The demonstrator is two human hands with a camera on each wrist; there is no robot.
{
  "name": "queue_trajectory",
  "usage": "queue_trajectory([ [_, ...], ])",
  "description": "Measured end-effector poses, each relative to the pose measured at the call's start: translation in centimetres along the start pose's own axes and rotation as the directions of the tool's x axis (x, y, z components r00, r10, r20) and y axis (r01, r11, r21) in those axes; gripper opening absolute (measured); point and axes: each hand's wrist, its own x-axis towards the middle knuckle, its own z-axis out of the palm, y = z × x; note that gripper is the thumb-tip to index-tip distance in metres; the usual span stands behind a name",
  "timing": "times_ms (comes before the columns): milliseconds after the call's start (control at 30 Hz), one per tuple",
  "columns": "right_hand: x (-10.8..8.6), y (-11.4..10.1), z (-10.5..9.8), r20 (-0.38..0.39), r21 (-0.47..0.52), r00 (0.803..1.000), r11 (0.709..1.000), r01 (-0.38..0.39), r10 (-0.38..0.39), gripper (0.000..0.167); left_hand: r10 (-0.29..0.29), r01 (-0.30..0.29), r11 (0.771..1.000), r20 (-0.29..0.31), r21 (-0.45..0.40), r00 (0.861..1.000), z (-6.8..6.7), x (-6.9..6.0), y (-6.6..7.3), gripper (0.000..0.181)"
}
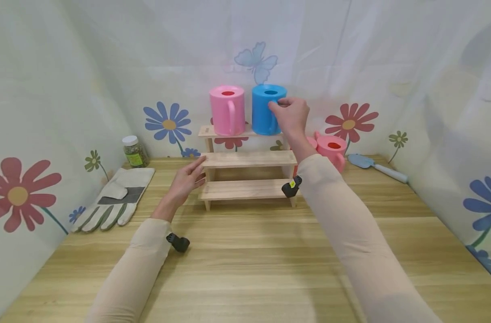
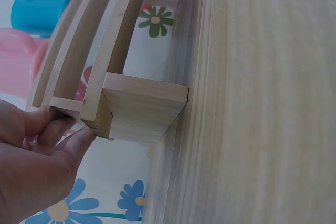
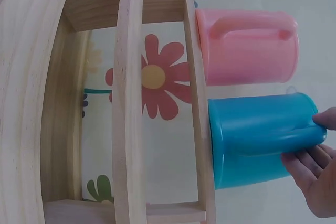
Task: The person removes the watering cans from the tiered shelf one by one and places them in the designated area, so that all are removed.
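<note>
On the top tier of a three-step wooden shelf [image 1: 249, 159] stand a pink watering can [image 1: 221, 112] and, right of it, a blue watering can [image 1: 262, 112], both upright with their handles toward me. My right hand [image 1: 292, 115] grips the blue can's handle near its upper end; in the right wrist view the thumb lies on one side and the fingers curl at the other. The blue can's base [image 3: 216, 145] meets the top board. My left hand [image 1: 186, 179] holds the left end of the middle tier, thumb and fingers pinching the wood [image 2: 65, 104].
Behind my right forearm, pink cans [image 1: 331, 150] stand on the table [image 1: 245, 260], partly hidden. A blue trowel [image 1: 376, 167] lies farther right. At left are a work glove [image 1: 118, 197] and a white-lidded jar [image 1: 135, 152]. Flowered curtains [image 1: 168, 67] enclose the back and sides.
</note>
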Motion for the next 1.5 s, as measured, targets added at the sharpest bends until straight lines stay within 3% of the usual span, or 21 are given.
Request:
queue_trajectory([
  [333, 0.1, 0.1, 0.0, -0.043, 0.042, 0.998, 0.998, -0.046, 0.048, 0.027, -0.007, 0.007, 1.0, 0.003, 0.004, 1.0, 0.1, 0.1, 0.1, 0.046],
  [833, 0.0, 0.0, -1.5, -0.02, 0.009, 0.996, 0.996, -0.09, 0.09, 0.033, -0.008, 0.008, 1.0, 0.006, 0.009, 1.0, 0.1, -0.2, 0.1, 0.046],
  [1133, -1.9, 0.8, -6.2, -0.032, 0.048, 0.999, 0.999, 0.009, -0.007, 0.038, 0.007, -0.006, 1.0, 0.016, -0.003, 1.0, 0.4, 0.1, -0.2, 0.047],
  [1300, -3.3, 1.1, -9.3, -0.051, 0.063, 0.999, 0.998, -0.015, 0.018, 0.04, 0.008, -0.008, 1.0, 0.007, -0.003, 1.0, 0.4, 0.1, -0.3, 0.047],
  [1500, -4.7, 2.1, -12.5, -0.053, 0.001, 0.997, 0.999, -0.05, 0.05, 0.047, 0.01, -0.01, 1.0, 0.004, 0.007, 1.0, 0.4, 0.1, -0.1, 0.046],
])
